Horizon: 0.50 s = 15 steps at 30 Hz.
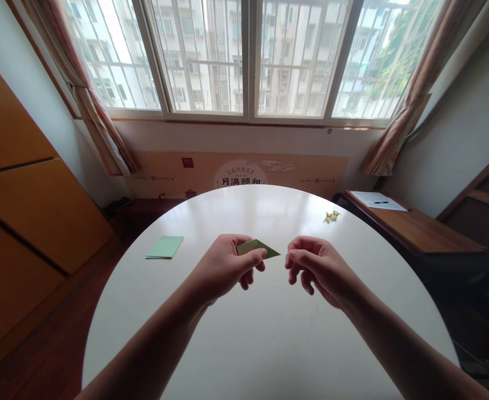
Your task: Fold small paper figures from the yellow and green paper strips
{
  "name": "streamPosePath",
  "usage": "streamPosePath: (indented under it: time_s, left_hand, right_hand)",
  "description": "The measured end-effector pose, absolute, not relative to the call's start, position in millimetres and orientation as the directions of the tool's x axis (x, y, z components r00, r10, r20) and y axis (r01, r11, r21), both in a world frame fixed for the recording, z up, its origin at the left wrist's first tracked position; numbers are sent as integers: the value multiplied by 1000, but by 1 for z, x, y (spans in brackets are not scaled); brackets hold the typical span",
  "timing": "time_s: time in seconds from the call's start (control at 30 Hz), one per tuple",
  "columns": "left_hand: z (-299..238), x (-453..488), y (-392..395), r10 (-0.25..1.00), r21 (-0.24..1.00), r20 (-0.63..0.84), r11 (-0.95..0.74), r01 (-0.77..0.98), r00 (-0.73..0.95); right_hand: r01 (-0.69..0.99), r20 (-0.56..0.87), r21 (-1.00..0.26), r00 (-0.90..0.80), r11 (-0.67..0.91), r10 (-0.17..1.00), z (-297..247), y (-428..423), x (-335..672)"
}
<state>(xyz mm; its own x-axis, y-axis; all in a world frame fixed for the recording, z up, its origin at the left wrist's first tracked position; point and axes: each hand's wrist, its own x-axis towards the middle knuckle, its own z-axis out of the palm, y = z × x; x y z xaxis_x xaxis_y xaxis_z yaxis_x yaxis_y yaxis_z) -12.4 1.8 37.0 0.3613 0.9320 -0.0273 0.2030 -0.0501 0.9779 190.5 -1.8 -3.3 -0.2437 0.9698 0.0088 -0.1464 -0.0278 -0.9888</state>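
Observation:
A folded piece of dark green paper [250,246] with a sharp point to the right is pinched between the thumb and fingers of my left hand [226,261], above the white round table [244,344]. Just right of that point, and apart from it, is my right hand [317,264]. Its thumb and index finger are drawn together, the other fingers curl loosely below, and I see nothing between them. Part of the green paper is hidden behind my left thumb.
A stack of light green square paper [165,246] lies on the table's left side. Small yellowish folded pieces [332,216] lie at the back right. Beyond the table's right edge, a brown wooden desk [432,228] bears a white sheet [372,199] with a dark pen.

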Motion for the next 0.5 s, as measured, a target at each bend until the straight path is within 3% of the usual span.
streamPosePath:
  time_s: [0.2,0.5]
  left_hand:
    - [37,-12,1,923,966,-41,-61,252,382]
    - [37,-8,-2,900,956,-79,-54,288,429]
  right_hand:
    - [-179,26,-983,-300,-29,954,-2,-5,186]
    - [3,25,-1000,-336,28,942,-5,-6,180]
